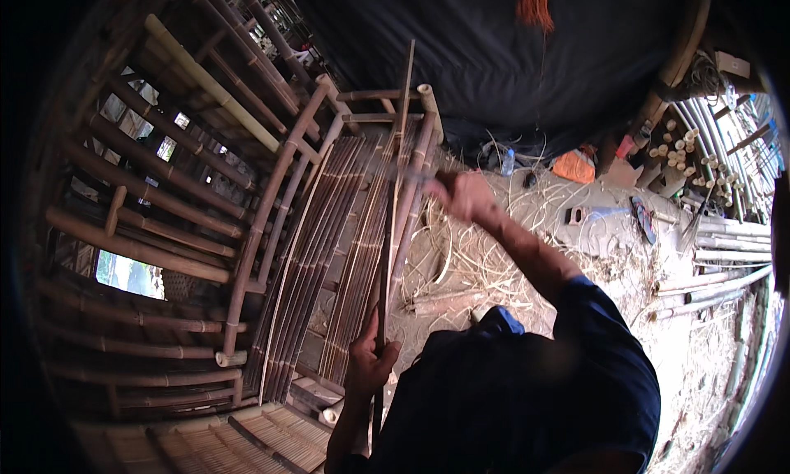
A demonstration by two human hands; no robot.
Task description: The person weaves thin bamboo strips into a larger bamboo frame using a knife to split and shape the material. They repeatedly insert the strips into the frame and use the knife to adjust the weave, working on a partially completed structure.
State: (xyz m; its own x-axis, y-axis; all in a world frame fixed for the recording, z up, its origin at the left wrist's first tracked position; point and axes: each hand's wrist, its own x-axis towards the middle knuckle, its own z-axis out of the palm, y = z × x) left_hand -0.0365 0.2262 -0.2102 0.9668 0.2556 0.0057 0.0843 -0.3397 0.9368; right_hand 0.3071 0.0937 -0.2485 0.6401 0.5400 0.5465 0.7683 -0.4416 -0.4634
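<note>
Overhead, both hands, left and right, grip one long bamboo strip.

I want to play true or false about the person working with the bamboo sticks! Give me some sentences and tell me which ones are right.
1. The left hand grips a long thin bamboo strip. True.
2. The right hand lies flat on the ground. False: it is raised and closed around the same strip, farther up.
3. A bamboo frame with slats lies to the left of the strip. True.
4. The ground is covered in green grass. False: it is dusty and strewn with pale shavings.
5. The person's sleeve is bright red. False: it is dark blue.
</note>
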